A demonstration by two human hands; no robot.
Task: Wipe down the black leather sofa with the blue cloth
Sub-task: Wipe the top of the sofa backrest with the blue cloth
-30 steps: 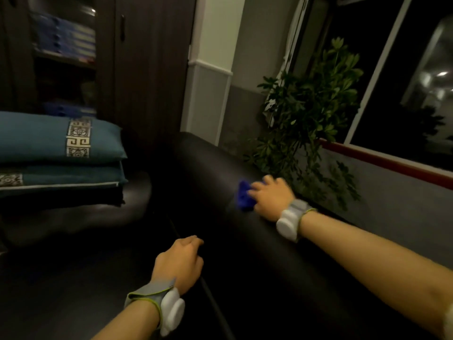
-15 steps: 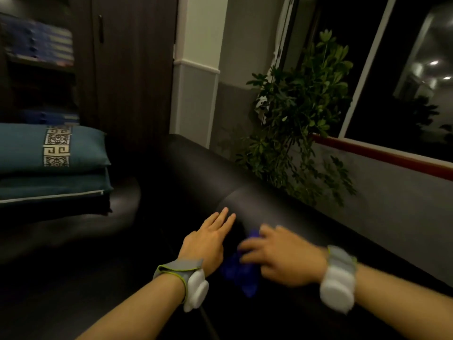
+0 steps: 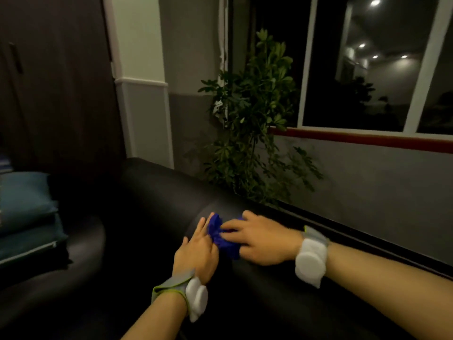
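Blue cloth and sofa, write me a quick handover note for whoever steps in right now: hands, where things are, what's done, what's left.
Right hand: on top of the bunched blue cloth, fingers curled over it, holding it against the sofa backrest.
Left hand: fingers straight, touching the cloth's left edge, not gripping it.
Black leather sofa: the cloth sits on the top of its backrest, near a seam.
Teal cushions: stacked at the far left end of the sofa.
Done: cannot tell which parts have been wiped; no marks show on the leather.
Left: probably regrip or refold the cloth, then go on along the backrest, seat and armrest.
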